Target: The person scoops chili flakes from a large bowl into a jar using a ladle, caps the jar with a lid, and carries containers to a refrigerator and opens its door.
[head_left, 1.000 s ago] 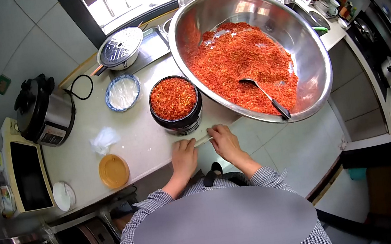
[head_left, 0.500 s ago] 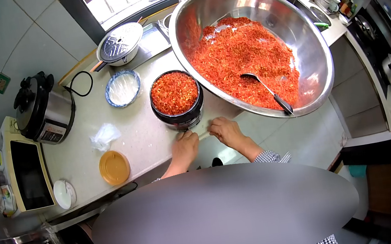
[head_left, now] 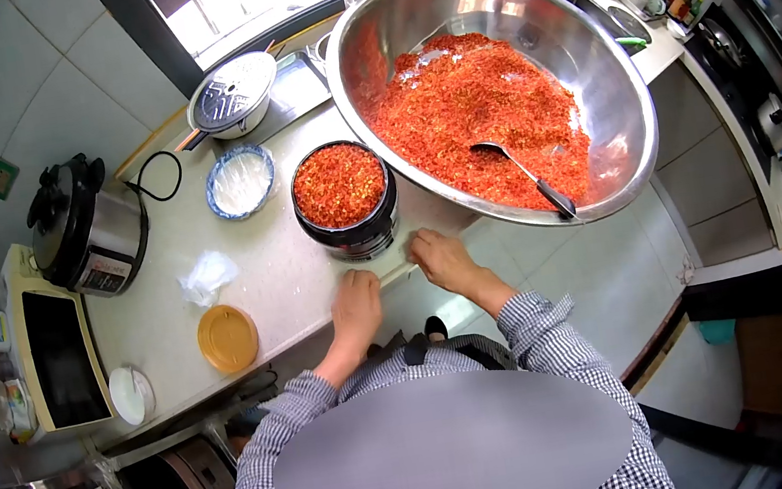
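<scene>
A dark jar (head_left: 345, 201) heaped with chopped red chili stands near the counter's front edge. Just below it, my left hand (head_left: 356, 302) is at the edge with its fingers curled; whether anything is in them is hidden. My right hand (head_left: 441, 258) rests on the edge, right of the jar, its fingers bent together and their tips hard to make out. Neither hand touches the jar. Behind and to the right, a large steel bowl (head_left: 619, 114) holds a pile of chopped chili (head_left: 484, 119), with a black-handled spoon (head_left: 524, 174) lying in it.
On the counter (head_left: 268, 298) are an orange lid (head_left: 227, 338), crumpled clear plastic (head_left: 208, 277), a blue-rimmed bowl (head_left: 241, 182) and a white bowl (head_left: 131, 395). A pressure cooker (head_left: 90, 229), a microwave (head_left: 56, 335) and a lidded pot (head_left: 233, 96) stand farther off. A sink (head_left: 615, 19) is at right.
My left hand has drawn back a little from the jar toward my body. My right hand stays at the counter edge. The view has shifted slightly.
</scene>
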The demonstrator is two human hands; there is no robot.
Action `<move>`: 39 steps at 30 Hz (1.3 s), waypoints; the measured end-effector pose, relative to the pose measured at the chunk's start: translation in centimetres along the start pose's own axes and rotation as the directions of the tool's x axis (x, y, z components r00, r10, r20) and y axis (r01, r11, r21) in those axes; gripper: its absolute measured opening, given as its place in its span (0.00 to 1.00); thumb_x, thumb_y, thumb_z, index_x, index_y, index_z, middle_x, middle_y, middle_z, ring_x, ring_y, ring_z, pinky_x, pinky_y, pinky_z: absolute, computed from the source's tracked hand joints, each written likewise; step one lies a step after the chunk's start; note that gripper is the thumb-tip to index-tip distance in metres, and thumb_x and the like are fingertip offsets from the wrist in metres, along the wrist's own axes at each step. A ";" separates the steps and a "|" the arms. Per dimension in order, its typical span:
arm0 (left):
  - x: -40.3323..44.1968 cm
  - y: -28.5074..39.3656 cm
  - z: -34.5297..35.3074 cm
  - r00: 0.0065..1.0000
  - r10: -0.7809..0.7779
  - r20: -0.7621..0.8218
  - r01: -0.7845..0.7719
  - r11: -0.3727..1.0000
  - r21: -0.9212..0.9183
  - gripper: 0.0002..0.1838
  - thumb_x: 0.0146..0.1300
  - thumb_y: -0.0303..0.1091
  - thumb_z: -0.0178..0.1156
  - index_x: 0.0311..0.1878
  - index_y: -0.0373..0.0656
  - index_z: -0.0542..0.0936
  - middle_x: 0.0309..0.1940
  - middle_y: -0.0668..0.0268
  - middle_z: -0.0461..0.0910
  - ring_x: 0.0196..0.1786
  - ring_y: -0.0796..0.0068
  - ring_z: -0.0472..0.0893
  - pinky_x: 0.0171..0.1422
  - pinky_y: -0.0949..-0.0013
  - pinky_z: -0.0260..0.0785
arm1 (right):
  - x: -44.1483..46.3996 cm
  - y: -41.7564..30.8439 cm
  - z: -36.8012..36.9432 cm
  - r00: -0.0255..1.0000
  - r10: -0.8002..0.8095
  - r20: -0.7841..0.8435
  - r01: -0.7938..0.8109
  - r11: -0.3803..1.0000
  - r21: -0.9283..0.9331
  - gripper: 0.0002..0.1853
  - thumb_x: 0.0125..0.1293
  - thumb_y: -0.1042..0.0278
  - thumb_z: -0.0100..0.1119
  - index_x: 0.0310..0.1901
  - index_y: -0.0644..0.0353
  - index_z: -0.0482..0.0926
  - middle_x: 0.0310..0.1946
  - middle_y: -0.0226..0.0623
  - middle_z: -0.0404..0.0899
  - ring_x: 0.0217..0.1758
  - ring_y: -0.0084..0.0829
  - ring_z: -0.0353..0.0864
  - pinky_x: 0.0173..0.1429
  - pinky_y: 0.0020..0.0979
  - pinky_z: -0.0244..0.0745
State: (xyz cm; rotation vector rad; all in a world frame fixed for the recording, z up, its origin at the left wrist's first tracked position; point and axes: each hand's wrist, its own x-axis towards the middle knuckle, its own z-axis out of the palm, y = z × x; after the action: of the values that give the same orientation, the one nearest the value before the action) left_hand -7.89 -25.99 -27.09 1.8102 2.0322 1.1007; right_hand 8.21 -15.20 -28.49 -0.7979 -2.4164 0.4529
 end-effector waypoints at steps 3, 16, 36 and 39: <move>2.4 5.2 -4.5 0.995 -0.008 -0.099 -0.010 0.983 -0.182 0.03 0.57 0.23 0.55 0.33 0.39 0.71 0.29 0.58 0.72 0.33 0.55 0.75 0.37 0.60 0.67 | 2.6 -3.8 -3.8 0.976 0.022 -0.217 -0.006 0.997 0.073 0.05 0.54 0.72 0.59 0.28 0.59 0.72 0.25 0.37 0.70 0.29 0.37 0.74 0.30 0.36 0.70; 17.1 14.7 -2.5 0.854 0.486 -0.189 -0.401 0.844 0.356 0.21 0.52 0.26 0.54 0.53 0.41 0.75 0.65 0.51 0.62 0.67 0.48 0.61 0.61 0.57 0.64 | 6.6 -1.2 -17.4 0.879 -0.051 -0.474 -0.190 0.874 -0.447 0.18 0.58 0.79 0.53 0.52 0.59 0.76 0.43 0.42 0.77 0.38 0.40 0.79 0.41 0.39 0.74; -5.5 -0.9 -15.2 0.878 -0.192 -0.439 0.259 0.961 0.096 0.09 0.54 0.21 0.58 0.38 0.41 0.72 0.47 0.58 0.75 0.58 0.52 0.71 0.62 0.52 0.61 | 4.5 -13.5 -7.8 0.983 -0.013 0.181 -0.100 0.792 0.602 0.17 0.58 0.77 0.58 0.51 0.63 0.75 0.42 0.38 0.78 0.36 0.25 0.78 0.34 0.21 0.74; -2.0 5.4 -15.5 0.920 0.053 -0.388 -0.124 0.979 -0.160 0.10 0.55 0.17 0.59 0.38 0.38 0.70 0.47 0.53 0.76 0.58 0.51 0.73 0.60 0.54 0.66 | 6.9 -15.3 -9.7 1.000 -0.013 -0.009 0.015 0.649 0.760 0.37 0.54 0.64 0.66 0.64 0.62 0.60 0.61 0.44 0.62 0.57 0.33 0.70 0.48 0.30 0.73</move>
State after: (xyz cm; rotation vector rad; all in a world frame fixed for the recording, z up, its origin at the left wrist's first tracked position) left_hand -12.57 -34.02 -13.42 1.7148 1.9729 1.7245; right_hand 2.61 -21.20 -10.94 -0.3778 -1.9124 1.3471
